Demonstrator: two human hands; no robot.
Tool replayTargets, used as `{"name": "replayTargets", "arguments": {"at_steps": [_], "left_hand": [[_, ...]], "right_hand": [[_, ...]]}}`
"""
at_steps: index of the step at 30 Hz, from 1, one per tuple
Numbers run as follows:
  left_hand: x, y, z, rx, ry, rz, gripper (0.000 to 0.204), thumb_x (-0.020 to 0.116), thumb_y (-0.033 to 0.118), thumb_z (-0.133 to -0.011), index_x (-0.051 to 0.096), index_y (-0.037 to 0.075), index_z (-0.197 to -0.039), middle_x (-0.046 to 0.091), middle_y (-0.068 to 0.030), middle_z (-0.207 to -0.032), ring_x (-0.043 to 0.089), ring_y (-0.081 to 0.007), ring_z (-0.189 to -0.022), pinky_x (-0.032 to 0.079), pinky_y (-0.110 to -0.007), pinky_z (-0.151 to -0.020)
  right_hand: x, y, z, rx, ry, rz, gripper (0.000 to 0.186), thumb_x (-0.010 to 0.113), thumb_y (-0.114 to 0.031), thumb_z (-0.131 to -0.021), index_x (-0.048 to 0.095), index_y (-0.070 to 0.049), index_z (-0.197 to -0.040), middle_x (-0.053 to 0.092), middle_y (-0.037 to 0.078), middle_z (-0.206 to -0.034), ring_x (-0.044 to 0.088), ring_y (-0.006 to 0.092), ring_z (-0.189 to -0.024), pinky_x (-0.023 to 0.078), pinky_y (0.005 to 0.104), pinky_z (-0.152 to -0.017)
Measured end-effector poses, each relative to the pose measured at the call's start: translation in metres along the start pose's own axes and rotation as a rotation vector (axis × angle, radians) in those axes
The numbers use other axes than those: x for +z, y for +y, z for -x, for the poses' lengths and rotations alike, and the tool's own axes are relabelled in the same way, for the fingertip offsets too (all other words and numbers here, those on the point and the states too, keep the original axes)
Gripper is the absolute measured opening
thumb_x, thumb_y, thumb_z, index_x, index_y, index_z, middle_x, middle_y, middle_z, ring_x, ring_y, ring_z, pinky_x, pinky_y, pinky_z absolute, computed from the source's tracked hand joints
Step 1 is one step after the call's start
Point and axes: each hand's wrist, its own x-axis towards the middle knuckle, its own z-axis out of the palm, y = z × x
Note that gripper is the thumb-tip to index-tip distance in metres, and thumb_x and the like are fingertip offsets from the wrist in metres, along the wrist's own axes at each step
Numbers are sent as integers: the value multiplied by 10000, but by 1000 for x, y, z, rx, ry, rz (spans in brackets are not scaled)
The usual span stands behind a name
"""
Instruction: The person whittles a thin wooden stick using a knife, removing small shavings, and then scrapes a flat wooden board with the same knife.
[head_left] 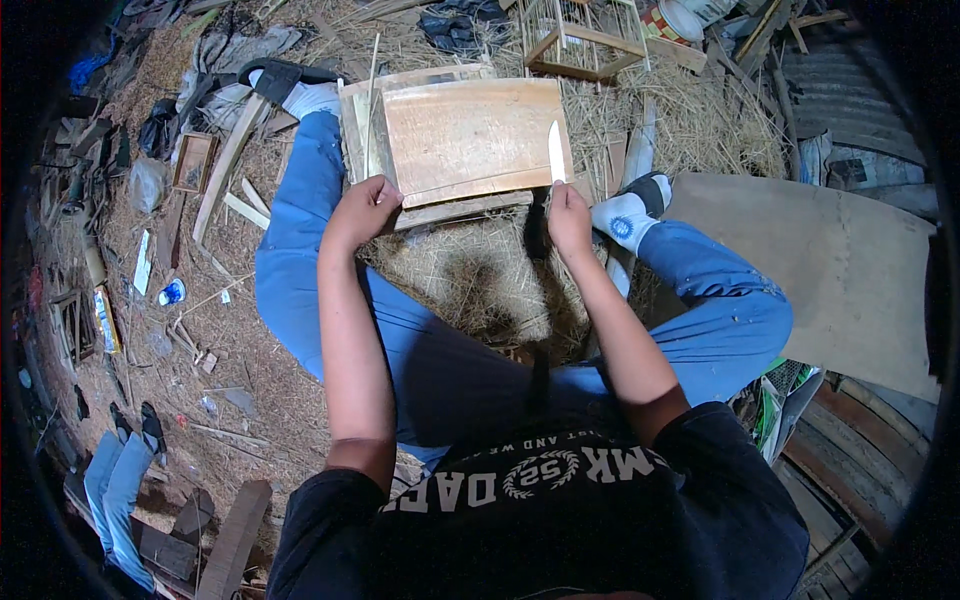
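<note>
A pale, slightly curved wooden board (475,135) lies in front of me between my feet, resting on other pieces of wood. My right hand (570,218) is closed around a knife at the board's right end. The knife's bright blade (556,152) points away from me, over the board's right edge. At the board's near left corner, my left hand (366,212) is closed, thumb and fingers pinched together. What lies in that pinch is too small to make out. A thin stick (372,110) leans upright beside the board's left side, just beyond my left hand.
A slatted wooden frame (585,50) stands beyond the board. Straw and shavings (700,130) cover the ground. A large flat sheet (810,270) lies at the right. Wood offcuts (232,165) and a small wooden box (194,162) lie left. Another person's legs (118,490) show at lower left.
</note>
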Motion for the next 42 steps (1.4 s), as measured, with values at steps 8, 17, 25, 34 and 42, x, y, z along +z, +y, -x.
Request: {"name": "replayTargets", "arguments": {"at_steps": [8,17,25,34,42], "left_hand": [[4,-3,-2,25,-30,98,292,657,224,-1015,505,48,-838,421,73,-749,368,-56,-709,344,-262,-608],[-2,9,0,11,-55,63,302,660,227,-1013,486,63,-827,428,72,-759,389,-50,-717,353,-260,-621],[0,0,-3,-43,-64,156,252,671,207,-999,556,43,-847,503,50,-735,428,-62,-687,380,-270,-604],[2,1,-6,-13,-51,117,242,680,193,-982,569,34,-838,505,43,-713,433,-74,-672,390,-281,-594],[2,-7,-6,7,-66,90,252,645,198,-1026,528,70,-844,453,88,-744,396,-41,-681,349,-252,-580]], "right_hand": [[8,-41,30,-58,-3,168,453,434,-356,-1070,665,20,-969,667,315,-878,641,519,-874,488,579,-790],[22,-37,37,-70,44,100,439,463,-346,-1063,663,20,-926,661,317,-858,635,528,-858,491,569,-753],[40,-36,44,-145,44,-66,440,454,-334,-1073,637,25,-897,658,298,-840,631,510,-823,480,541,-711],[19,-32,31,-50,28,42,459,446,-335,-1069,663,42,-924,665,309,-852,644,516,-879,494,562,-773],[9,-12,16,37,48,-35,460,481,-348,-1067,643,45,-892,666,270,-815,638,448,-781,471,497,-724]]}}
